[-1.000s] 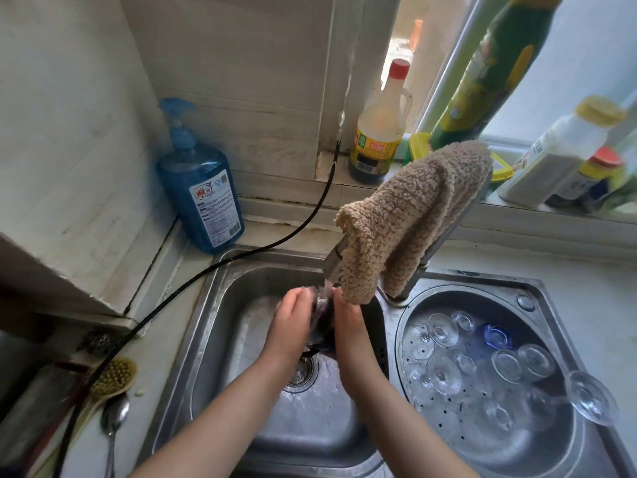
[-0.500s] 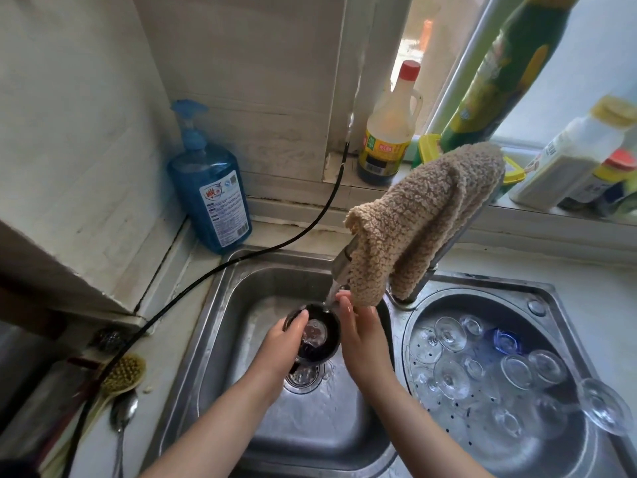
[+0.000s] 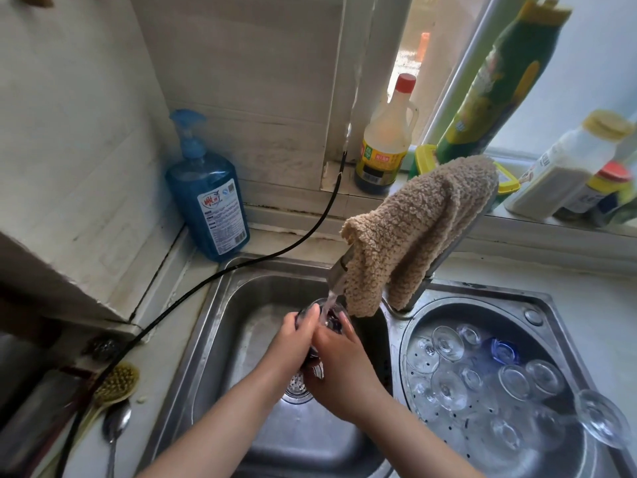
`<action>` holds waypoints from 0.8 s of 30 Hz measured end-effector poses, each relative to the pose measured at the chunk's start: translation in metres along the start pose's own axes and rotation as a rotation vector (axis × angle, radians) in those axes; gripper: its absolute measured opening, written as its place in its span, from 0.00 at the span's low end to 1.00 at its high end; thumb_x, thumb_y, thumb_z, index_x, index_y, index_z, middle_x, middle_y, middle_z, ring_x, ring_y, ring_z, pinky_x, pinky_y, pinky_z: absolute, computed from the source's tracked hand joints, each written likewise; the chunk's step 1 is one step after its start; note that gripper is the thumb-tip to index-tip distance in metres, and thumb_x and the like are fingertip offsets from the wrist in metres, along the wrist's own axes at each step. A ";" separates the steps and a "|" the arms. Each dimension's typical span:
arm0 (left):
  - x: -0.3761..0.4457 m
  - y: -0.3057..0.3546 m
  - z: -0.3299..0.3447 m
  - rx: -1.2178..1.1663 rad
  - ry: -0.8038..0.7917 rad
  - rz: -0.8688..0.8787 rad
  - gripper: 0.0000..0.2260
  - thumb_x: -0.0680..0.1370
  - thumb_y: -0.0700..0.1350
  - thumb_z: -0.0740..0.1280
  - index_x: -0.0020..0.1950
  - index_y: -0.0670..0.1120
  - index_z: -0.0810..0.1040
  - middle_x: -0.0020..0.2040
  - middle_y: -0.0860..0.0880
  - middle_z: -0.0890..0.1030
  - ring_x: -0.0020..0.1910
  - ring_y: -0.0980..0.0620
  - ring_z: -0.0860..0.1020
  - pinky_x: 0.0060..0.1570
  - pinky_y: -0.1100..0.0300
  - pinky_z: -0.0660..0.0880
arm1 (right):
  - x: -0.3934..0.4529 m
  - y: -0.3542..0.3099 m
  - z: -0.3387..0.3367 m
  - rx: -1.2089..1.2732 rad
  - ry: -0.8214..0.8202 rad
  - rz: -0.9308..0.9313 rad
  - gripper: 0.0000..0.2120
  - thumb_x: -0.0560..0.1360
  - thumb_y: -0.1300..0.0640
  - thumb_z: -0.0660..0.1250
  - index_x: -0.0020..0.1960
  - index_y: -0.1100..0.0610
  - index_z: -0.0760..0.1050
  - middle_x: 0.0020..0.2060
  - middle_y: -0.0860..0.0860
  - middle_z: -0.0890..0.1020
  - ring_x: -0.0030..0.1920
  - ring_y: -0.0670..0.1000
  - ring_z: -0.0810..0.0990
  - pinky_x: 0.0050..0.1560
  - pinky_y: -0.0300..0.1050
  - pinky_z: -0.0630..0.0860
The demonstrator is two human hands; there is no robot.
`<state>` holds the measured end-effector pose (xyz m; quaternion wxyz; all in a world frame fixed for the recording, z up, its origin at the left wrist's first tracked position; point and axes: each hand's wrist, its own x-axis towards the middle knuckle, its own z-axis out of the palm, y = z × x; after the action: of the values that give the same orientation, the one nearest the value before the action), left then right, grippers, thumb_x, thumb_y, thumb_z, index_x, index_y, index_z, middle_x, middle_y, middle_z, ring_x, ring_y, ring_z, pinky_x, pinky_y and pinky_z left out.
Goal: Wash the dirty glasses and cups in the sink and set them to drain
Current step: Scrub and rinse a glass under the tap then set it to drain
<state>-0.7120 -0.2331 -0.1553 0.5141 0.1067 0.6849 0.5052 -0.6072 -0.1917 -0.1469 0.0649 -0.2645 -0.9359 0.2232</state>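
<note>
A dark glass cup (image 3: 330, 315) is held under the running tap (image 3: 337, 274) over the left steel sink (image 3: 241, 298). My left hand (image 3: 296, 334) grips its left side and my right hand (image 3: 339, 353) wraps its right side, so most of the cup is hidden. Water streams into its mouth. In the round right basin (image 3: 413, 326) several clear stemmed glasses (image 3: 448, 343) and a blue one (image 3: 504, 350) lie upside down on a perforated drainer.
A tan cloth (image 3: 417, 229) hangs over the tap. A blue soap bottle (image 3: 210, 198) stands at the back left, and a black hose (image 3: 275, 253) crosses the counter. Bottles line the windowsill (image 3: 386, 150). A brush (image 3: 115, 381) and a spoon (image 3: 115, 426) lie at the left.
The cup has turned from showing its open mouth to sitting more upright under the stream, and both hands have closed in around it.
</note>
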 end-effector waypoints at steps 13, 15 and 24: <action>0.003 0.006 -0.014 0.120 0.042 0.058 0.32 0.67 0.73 0.59 0.52 0.47 0.80 0.49 0.47 0.84 0.49 0.51 0.81 0.54 0.53 0.77 | 0.000 0.025 -0.024 -0.430 -0.084 -0.248 0.15 0.61 0.60 0.59 0.45 0.51 0.77 0.40 0.45 0.80 0.50 0.51 0.81 0.55 0.51 0.73; 0.004 0.007 -0.011 0.121 0.071 0.048 0.27 0.73 0.69 0.60 0.51 0.47 0.79 0.48 0.48 0.82 0.48 0.52 0.80 0.53 0.54 0.76 | -0.001 0.005 -0.017 -0.342 -0.089 -0.171 0.12 0.63 0.59 0.66 0.47 0.54 0.78 0.40 0.48 0.80 0.45 0.52 0.80 0.64 0.54 0.71; 0.007 0.014 -0.014 0.109 0.061 0.006 0.27 0.75 0.66 0.60 0.62 0.46 0.73 0.57 0.46 0.78 0.54 0.51 0.78 0.55 0.55 0.74 | -0.002 -0.005 -0.006 0.016 -0.057 -0.041 0.26 0.64 0.61 0.70 0.62 0.52 0.74 0.55 0.46 0.80 0.60 0.47 0.74 0.71 0.43 0.58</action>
<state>-0.7315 -0.2299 -0.1487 0.4848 0.1212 0.7265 0.4716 -0.6068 -0.1941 -0.1388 0.0451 -0.2382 -0.9409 0.2365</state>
